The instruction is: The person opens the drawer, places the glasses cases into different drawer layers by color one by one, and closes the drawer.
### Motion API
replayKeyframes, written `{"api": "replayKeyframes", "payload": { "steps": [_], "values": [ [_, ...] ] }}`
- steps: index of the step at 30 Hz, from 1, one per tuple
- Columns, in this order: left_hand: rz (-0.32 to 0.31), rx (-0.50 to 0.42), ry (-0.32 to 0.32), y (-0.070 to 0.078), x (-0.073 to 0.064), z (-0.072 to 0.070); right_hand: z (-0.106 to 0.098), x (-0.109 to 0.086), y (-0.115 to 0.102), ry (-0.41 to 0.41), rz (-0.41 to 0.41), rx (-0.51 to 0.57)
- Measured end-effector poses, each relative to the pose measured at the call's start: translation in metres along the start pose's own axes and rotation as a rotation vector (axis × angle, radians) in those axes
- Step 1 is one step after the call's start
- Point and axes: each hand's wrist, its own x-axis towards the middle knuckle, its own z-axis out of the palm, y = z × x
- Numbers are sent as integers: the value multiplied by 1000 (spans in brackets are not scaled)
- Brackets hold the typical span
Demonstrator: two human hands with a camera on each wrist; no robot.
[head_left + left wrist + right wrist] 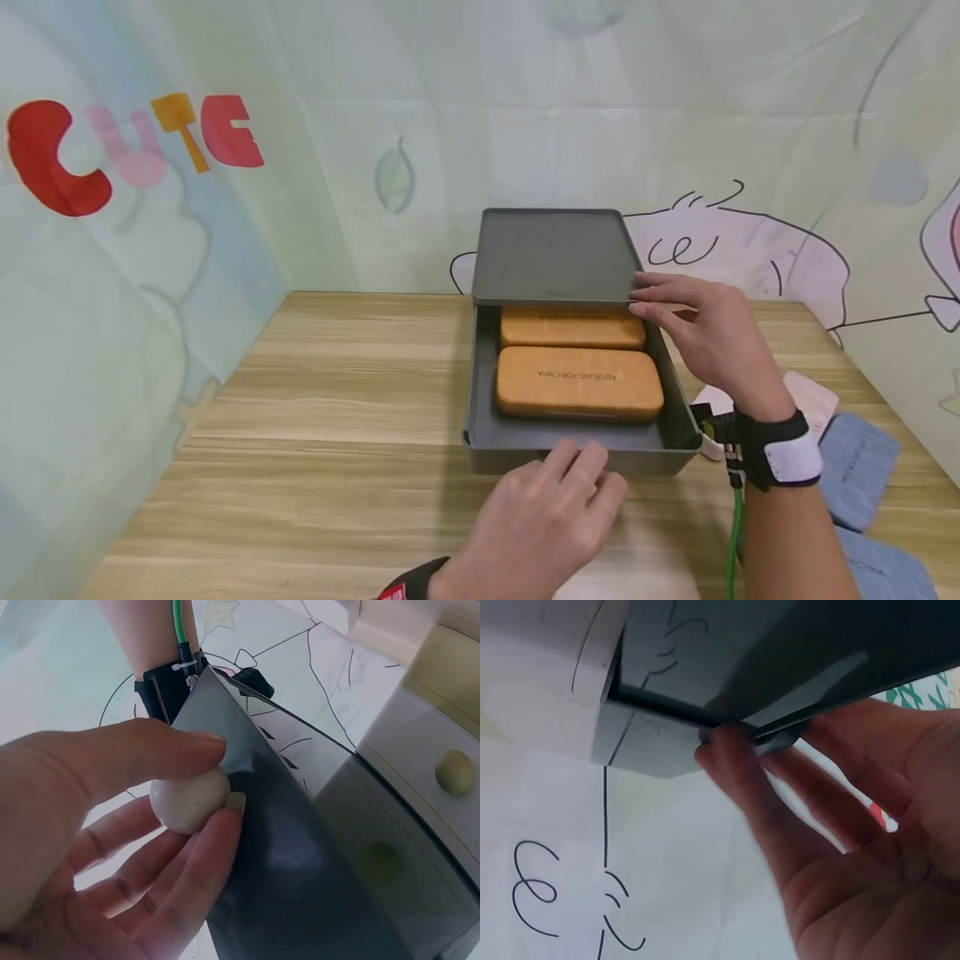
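A dark grey box [491, 460] stands on the table, its flat grey lid [555, 254] set back so that the front part lies uncovered. Inside, an orange-brown case [577, 383] with printed lettering lies in front of a second one [573, 332], which the lid partly covers. At the box's front wall is my left hand [536, 517]. Its thumb and fingers pinch a round white knob [191, 799] against a dark panel in the left wrist view. My right hand [712, 333] grips the lid's right edge near its front corner, fingers along the rim.
Blue flat cases [858, 471] lie on the table [337, 417] at the right, beside a pale pink one [810, 400]. A green cable [735, 533] hangs from the right wrist strap. A printed cloth [420, 100] rises behind the table.
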Motion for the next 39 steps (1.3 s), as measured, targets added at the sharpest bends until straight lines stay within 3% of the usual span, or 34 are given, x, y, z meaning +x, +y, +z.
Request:
{"api": "replayKeyframes", "payload": {
  "steps": [12, 31, 39],
  "values": [
    [14, 15, 103, -4, 3, 0, 0, 1, 4, 14, -33, -41],
    [39, 13, 81, -7, 3, 5, -1, 1, 4, -25, -9, -23],
    [19, -6, 70, -7, 3, 7, -1, 2, 4, -21, -1, -45]
  ]
}}
